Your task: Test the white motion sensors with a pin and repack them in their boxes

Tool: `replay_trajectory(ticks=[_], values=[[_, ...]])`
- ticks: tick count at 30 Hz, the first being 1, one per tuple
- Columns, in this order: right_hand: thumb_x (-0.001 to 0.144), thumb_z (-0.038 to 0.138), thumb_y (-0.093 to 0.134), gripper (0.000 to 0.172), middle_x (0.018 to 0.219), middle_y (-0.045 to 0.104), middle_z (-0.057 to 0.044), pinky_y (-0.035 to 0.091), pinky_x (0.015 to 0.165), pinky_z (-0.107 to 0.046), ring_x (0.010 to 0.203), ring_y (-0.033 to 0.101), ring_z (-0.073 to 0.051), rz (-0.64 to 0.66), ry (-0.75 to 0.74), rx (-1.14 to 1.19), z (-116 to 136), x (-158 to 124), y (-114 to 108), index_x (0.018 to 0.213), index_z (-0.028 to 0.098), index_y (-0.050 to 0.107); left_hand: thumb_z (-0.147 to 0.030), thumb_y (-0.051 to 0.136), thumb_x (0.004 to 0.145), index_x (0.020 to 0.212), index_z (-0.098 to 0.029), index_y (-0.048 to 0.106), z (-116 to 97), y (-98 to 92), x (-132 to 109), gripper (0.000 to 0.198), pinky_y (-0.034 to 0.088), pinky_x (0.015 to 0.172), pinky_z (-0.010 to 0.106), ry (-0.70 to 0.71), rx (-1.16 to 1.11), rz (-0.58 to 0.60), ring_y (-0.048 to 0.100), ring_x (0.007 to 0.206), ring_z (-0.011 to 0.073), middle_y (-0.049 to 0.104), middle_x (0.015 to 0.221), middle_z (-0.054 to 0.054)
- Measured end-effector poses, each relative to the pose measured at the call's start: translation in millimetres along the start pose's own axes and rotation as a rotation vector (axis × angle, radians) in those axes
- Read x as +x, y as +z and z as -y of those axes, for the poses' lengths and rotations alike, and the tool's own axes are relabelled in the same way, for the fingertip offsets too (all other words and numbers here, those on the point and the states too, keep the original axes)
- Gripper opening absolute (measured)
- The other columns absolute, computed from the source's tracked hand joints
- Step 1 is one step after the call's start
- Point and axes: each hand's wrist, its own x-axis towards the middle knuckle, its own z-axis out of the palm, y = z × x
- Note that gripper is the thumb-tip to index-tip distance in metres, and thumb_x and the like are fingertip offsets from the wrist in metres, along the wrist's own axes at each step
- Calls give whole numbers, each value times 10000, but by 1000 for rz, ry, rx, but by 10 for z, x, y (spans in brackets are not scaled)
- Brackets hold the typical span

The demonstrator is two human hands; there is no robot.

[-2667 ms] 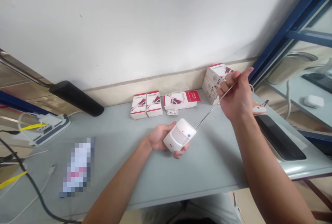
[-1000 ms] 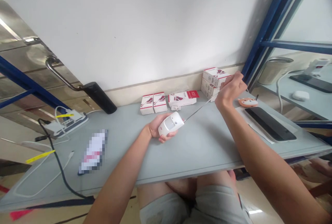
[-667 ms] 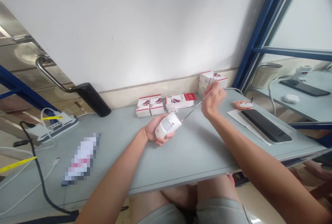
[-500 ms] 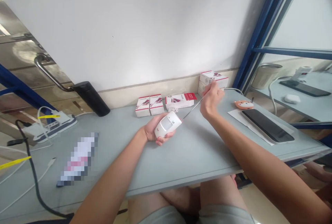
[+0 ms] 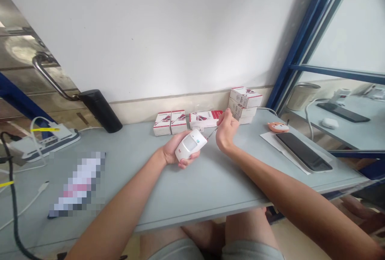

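Note:
A white motion detector with a rounded sensor window lies in my left hand, whose fingers wrap around its sides and underneath. From the detector's upper right corner a thin metal antenna slants up to the right. My right hand is closed around the far end of that antenna, its fingertips partly hidden behind the hand. Just behind the detector lies an opened white and red box, partly covered by my right hand.
Two small boxes stand by the wall, and stacked boxes are further right. A phone rests on paper beside an orange animal-shaped item. Left are a black cylinder, a power strip and a blurred packet.
My right hand has moved down and left toward the detector, and the visible length of antenna is shorter. The left hand keeps its hold. The view has shifted slightly.

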Motion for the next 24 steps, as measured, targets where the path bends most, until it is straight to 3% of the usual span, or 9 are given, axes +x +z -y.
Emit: replay_trajectory(ticks=[4, 15, 24], values=[[1028, 516, 402, 564, 516, 334, 41, 332, 561, -306, 535, 340, -134, 38, -22, -12, -105, -74, 18, 533, 263, 306, -677, 456, 946, 988, -206, 619, -4, 40, 7, 500, 371, 330, 260, 14, 7, -46, 503, 375, 181, 642, 675, 56], [1053, 572, 346, 580, 506, 338, 42, 304, 521, -297, 515, 332, -124, 112, -34, -64, -207, -189, 10, 565, 264, 282, -634, 463, 951, 864, -185, 627, 6, 92, 12, 486, 383, 334, 276, 43, 17, -108, 502, 377, 177, 626, 664, 63], [1067, 592, 262, 581, 537, 377, 27, 313, 559, -296, 542, 373, -127, 335, -93, -177, -259, -381, 15, 601, 248, 304, -662, 489, 943, 847, -166, 681, 23, 80, 12, 540, 410, 335, 283, 119, -24, -98, 536, 387, 190, 648, 657, 81]])
